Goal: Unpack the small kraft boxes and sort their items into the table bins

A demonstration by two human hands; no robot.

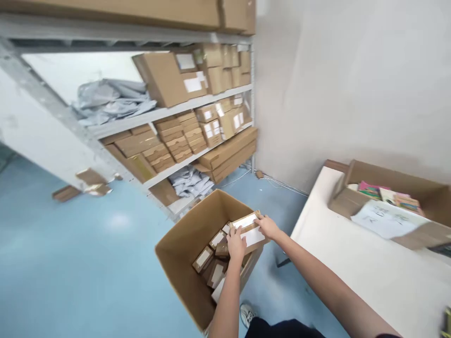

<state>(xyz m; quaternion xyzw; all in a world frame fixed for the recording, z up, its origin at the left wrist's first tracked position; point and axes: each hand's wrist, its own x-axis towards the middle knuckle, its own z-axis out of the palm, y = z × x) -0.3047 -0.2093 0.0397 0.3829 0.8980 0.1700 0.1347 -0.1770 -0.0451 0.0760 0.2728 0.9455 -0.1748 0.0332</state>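
Observation:
An open cardboard carton stands on the blue floor, holding several small flat brown boxes with white labels. Both my hands hold one such labelled flat box over the carton's right rim. My left hand grips its near left edge, fingers curled. My right hand grips its far right end, fingers closed on it.
A metal shelf rack at the back left carries stacked cardboard boxes and grey mailer bags. A white table on the right bears an open cardboard tray with papers and colourful items. Cables run along the wall base.

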